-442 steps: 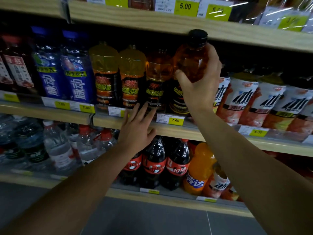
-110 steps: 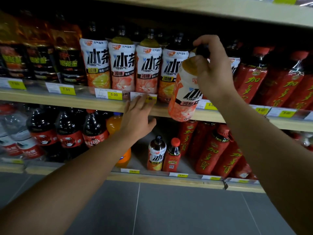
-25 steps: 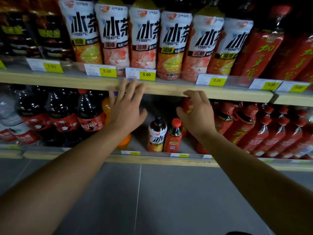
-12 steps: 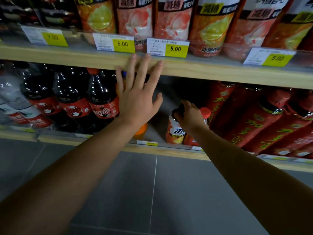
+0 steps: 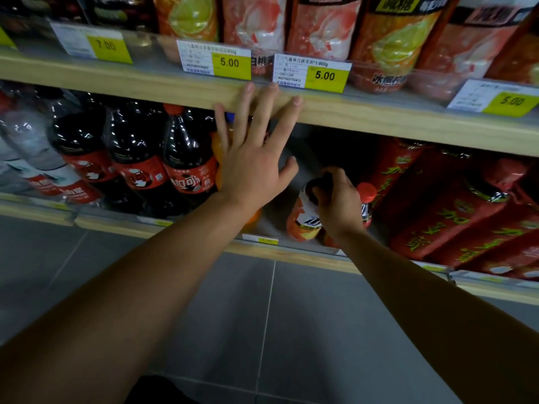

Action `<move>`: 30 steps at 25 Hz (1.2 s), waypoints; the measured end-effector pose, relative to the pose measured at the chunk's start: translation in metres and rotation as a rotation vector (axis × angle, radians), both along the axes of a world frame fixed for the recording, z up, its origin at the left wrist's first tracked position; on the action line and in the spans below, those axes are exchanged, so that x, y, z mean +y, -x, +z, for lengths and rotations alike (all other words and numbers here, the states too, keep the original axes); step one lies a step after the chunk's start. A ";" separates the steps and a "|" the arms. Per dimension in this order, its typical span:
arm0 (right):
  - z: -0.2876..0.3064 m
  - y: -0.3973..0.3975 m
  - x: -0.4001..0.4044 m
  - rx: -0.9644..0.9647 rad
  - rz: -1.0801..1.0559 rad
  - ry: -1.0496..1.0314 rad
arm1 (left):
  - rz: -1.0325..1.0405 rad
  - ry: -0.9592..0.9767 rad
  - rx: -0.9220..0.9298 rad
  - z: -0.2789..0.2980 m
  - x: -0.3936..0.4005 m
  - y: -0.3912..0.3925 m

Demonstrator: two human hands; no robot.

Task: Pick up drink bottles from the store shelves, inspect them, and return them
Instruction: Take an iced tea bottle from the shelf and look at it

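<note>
On the lower shelf stands a small iced-tea bottle with a black cap and an orange and white label. My right hand grips it around the neck and cap from above. A small red-capped bottle stands right beside it, partly hidden behind that hand. My left hand is spread flat, its fingertips resting on the wooden front edge of the upper shelf.
Dark cola bottles fill the lower shelf at left, with an orange soda bottle behind my left hand. Large red tea bottles lie at right. Big iced-tea bottles and price tags line the upper shelf. Grey tiled floor lies below.
My right hand has dropped from the shelf edge to the lower shelf and closed around the small iced-tea bottle's neck. The view has moved closer and lower; my left hand stays on the shelf edge.
</note>
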State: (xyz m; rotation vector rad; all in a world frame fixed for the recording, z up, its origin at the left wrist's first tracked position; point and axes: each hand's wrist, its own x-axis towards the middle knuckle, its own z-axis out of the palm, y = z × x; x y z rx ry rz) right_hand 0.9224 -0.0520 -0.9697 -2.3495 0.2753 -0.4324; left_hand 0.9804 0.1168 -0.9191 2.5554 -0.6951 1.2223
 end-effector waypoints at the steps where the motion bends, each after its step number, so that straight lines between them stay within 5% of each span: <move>1: 0.010 0.007 -0.004 -0.027 -0.006 -0.013 | 0.000 -0.006 0.010 0.002 0.001 0.002; 13: 0.152 0.109 -0.072 -0.238 -0.055 -0.058 | 0.039 -0.089 0.307 0.061 -0.017 0.046; 30: 0.283 0.150 -0.156 -0.741 -0.037 0.141 | -0.191 -0.084 0.232 0.096 -0.150 0.082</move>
